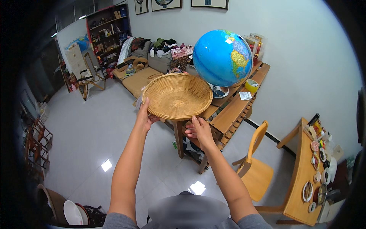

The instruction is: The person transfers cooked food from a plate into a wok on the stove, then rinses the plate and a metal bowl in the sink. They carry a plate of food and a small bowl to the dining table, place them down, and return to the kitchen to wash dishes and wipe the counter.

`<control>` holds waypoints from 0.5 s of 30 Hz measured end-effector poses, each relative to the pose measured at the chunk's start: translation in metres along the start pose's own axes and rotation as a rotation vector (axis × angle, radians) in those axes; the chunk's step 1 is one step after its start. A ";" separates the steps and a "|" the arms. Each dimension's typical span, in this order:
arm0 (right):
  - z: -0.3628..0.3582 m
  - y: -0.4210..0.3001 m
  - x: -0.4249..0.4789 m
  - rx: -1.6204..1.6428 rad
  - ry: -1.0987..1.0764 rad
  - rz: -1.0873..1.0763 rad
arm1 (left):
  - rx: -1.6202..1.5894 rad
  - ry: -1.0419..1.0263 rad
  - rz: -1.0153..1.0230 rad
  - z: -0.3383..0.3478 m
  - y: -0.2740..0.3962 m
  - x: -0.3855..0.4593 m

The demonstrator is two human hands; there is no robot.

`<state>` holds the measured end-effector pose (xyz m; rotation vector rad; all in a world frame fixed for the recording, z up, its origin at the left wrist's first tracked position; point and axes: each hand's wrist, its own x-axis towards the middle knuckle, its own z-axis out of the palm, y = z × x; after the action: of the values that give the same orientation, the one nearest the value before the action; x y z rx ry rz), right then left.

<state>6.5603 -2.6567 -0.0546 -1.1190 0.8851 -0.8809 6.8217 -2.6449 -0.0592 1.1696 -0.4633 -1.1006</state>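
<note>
A shallow round wicker basket (pixel 177 96) is tilted toward me, and nothing lies inside it. My left hand (pixel 145 118) grips its near left rim, thumb up along the outside and fingers partly hidden underneath. At the near right rim is my right hand (pixel 201 131), its thumb tip meeting the edge in the picture. The other fingers of that hand are loosely curled below the basket; whether they bear it is unclear. Just beyond the basket, a blue globe (pixel 221 58) stands on a slatted wooden table (pixel 233 117).
Yellow tape roll (pixel 251 85) and folded paper (pixel 245 96) lie beside the globe. A wooden chair (pixel 256 171) stands at right, near a table (pixel 298 186) bearing dishes. Clothes (pixel 181 53) cover part of the sofa (pixel 137 80). A folding chair (pixel 91 75) stands farther left.
</note>
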 end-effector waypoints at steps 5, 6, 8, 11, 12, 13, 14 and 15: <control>0.015 0.002 0.007 0.042 0.028 0.024 | -0.027 -0.051 -0.016 -0.003 0.005 0.018; 0.017 0.002 0.009 0.050 0.028 0.032 | -0.035 -0.073 -0.006 -0.003 0.006 0.017; 0.020 0.004 0.010 0.037 0.044 0.039 | -0.051 -0.103 0.010 -0.006 0.007 0.015; 0.024 0.009 0.009 0.022 0.053 0.030 | -0.072 -0.121 0.017 -0.013 0.002 0.014; 0.026 0.012 0.008 0.009 0.066 0.038 | -0.076 -0.124 0.011 -0.016 0.000 0.014; 0.028 0.014 0.007 0.025 0.063 0.029 | -0.076 -0.111 0.000 -0.019 -0.002 0.014; 0.029 0.015 0.005 0.032 0.074 0.024 | -0.085 -0.119 -0.008 -0.022 -0.003 0.015; 0.030 0.016 0.003 0.030 0.092 0.026 | -0.091 -0.115 -0.018 -0.025 -0.004 0.016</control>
<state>6.5914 -2.6451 -0.0649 -1.0457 0.9566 -0.9270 6.8460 -2.6460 -0.0761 1.0363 -0.4869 -1.1971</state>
